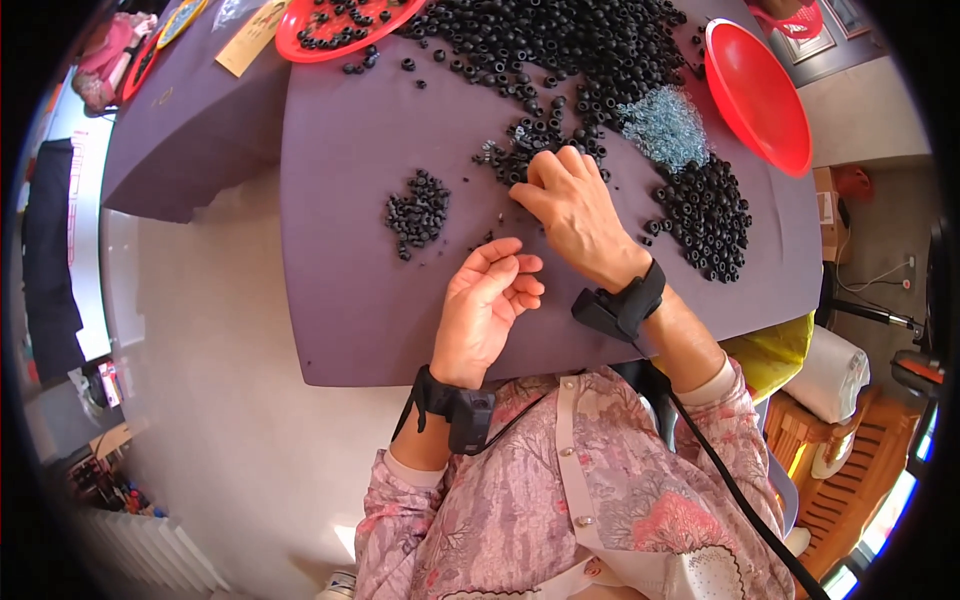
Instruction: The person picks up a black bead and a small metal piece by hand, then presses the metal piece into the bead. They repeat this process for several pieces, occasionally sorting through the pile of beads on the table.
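Observation:
My right hand (575, 212) lies palm down on the purple table (350, 300), its fingertips curled into a scatter of small black rings (520, 150); what they pinch is hidden. My left hand (487, 305) rests palm up near the table's front edge, fingers half curled, nothing visible in it. A small heap of black rings (420, 212) sits to its upper left. Another heap of black rings (705, 212) lies to the right of my right hand. A big spread of black rings (570, 45) covers the far side, with a patch of pale blue beads (665, 125) beside it.
A red tray (758, 95) leans at the far right edge. A red plate (335, 25) with black rings sits at the far left. A second purple table (180, 120) stands to the left, above pale floor. Wooden furniture is at the lower right.

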The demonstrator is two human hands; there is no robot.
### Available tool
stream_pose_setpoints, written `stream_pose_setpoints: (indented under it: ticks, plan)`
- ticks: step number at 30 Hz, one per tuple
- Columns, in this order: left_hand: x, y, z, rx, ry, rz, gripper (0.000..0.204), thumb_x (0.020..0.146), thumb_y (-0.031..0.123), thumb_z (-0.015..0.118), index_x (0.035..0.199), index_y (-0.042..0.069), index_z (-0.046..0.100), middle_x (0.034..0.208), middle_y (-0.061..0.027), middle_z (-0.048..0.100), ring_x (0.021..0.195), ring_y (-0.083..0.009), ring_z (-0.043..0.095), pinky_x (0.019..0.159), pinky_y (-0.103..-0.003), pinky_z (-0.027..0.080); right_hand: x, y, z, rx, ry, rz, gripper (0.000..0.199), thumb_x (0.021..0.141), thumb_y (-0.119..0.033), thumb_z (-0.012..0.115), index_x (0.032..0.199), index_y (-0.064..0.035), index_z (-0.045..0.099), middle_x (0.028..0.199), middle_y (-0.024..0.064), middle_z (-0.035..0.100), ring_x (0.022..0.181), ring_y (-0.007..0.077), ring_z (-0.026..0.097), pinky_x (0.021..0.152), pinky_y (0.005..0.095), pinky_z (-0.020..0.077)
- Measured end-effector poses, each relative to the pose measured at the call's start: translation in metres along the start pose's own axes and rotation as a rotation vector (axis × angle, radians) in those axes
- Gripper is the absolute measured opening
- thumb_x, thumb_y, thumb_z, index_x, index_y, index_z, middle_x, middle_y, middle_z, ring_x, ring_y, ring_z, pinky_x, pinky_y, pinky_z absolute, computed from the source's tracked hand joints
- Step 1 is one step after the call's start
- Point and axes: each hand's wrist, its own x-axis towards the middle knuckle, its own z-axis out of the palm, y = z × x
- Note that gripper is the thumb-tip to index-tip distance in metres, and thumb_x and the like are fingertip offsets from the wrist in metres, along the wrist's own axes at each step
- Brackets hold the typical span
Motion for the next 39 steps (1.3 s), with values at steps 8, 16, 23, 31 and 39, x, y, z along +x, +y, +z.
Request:
stream_pose_setpoints:
  ticks: [8,16,23,31,39]
  plan:
    - [-0.002,-0.005,0.004,0.169,-0.017,-0.005,0.026,0.092,0.017,0.056,0.114,0.002,0.055,0.088,-0.0085,0.064,0.07,-0.0127,0.061,0.063,-0.024,0.05,-0.047,-0.031,-0.016,0.318,0.081,0.122,0.028,0.065,-0.003,0.067,0.093,-0.0053,0.065,0.086,0.0059,0.051,0.078,0.0249,0.046,0.068,0.0336,0.0398]
    - [-0.005,-0.006,0.006,0.202,-0.058,-0.1,0.022,0.092,0.014,0.055,0.11,0.002,0.059,0.089,-0.0066,0.062,0.069,-0.0118,0.057,0.065,-0.026,0.046,-0.068,-0.029,-0.017,0.438,0.092,0.165,0.024,0.068,-0.004,0.069,0.091,-0.0047,0.065,0.082,0.0061,0.054,0.074,0.0247,0.051,0.063,0.0329,0.043]
    - [-0.004,-0.007,0.001,-0.046,-0.039,-0.025,0.02,0.091,0.009,0.055,0.11,0.002,0.059,0.095,-0.0097,0.062,0.073,-0.0135,0.059,0.073,-0.028,0.05,-0.048,-0.008,-0.004,0.267,0.12,0.187,0.028,0.069,0.005,0.058,0.095,-0.0017,0.061,0.085,0.0097,0.053,0.076,0.0273,0.057,0.063,0.0351,0.0472]
    - [-0.007,-0.005,0.006,-0.102,-0.076,-0.043,0.017,0.09,0.008,0.056,0.106,0.004,0.06,0.1,-0.0115,0.062,0.082,-0.0153,0.062,0.078,-0.029,0.053,-0.054,0.002,0.002,0.164,0.097,0.158,0.024,0.07,0.006,0.056,0.093,-0.001,0.06,0.084,0.0108,0.053,0.075,0.0284,0.056,0.063,0.0362,0.0473]
    - [0.001,-0.01,0.002,-0.19,-0.189,-0.091,0.017,0.089,0.01,0.059,0.105,0.005,0.061,0.094,-0.0101,0.062,0.079,-0.0146,0.06,0.074,-0.029,0.051,-0.071,0.001,-0.002,0.308,0.186,0.293,0.018,0.074,0.002,0.061,0.091,-0.0022,0.061,0.084,0.0105,0.055,0.076,0.029,0.056,0.064,0.0364,0.0462]
